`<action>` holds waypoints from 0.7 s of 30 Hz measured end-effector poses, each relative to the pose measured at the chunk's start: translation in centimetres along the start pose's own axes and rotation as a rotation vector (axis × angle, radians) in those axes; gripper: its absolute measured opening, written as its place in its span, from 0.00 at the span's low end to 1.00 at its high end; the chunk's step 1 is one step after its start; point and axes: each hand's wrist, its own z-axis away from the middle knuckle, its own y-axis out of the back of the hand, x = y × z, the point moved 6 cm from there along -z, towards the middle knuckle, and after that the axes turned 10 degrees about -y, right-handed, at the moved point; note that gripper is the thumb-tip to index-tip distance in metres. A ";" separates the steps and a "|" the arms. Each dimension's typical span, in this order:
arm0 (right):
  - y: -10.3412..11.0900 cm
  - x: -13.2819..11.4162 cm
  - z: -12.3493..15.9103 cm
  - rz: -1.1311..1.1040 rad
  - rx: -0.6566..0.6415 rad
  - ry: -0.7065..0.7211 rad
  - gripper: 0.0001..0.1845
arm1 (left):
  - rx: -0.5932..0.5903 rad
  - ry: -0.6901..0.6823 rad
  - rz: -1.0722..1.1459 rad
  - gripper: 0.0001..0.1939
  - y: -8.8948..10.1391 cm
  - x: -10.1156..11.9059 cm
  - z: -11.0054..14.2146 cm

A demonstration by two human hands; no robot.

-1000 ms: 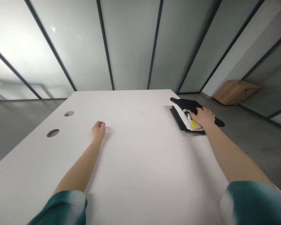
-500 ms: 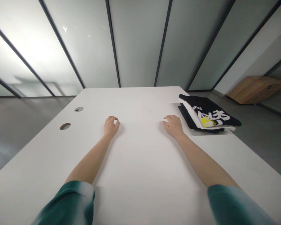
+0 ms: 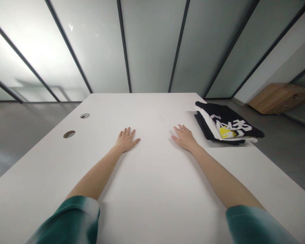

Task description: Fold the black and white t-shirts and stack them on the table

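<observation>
My left hand [image 3: 126, 139] lies palm down on the white table [image 3: 152, 189], fingers spread and nothing in it. Across from it, my right hand [image 3: 185, 137] also rests flat on the tabletop with its fingers apart, empty. Just right of my right hand is a stack of folded clothes [image 3: 227, 122] near the table's right edge. The top piece is black with white lettering and a yellow print; white and black fabric shows beneath it. Neither hand touches the stack.
Two round holes, one farther [image 3: 84, 116] and one nearer [image 3: 69, 134], pierce the table near its left edge. Frosted glass panels [image 3: 152, 47] stand behind the table. A wooden cabinet [image 3: 279, 98] is on the grey floor at the far right.
Both hands have opened from curled fingers to flat, spread ones. My left hand has shifted slightly right. The stack of clothes stays where it was on the table.
</observation>
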 end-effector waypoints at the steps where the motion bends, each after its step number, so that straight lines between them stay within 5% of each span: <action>1: -0.6 -0.2 0.1 0.023 -0.070 0.007 0.39 | -0.054 0.000 -0.005 0.41 -0.4 0.0 0.0; 6: -1.5 -0.6 0.5 0.070 -0.223 0.003 0.44 | -0.121 0.007 -0.026 0.43 -0.7 0.1 0.1; 21: -1.5 -0.2 0.2 0.010 -0.166 0.031 0.43 | -0.043 -0.004 0.042 0.42 -0.8 -0.4 -0.1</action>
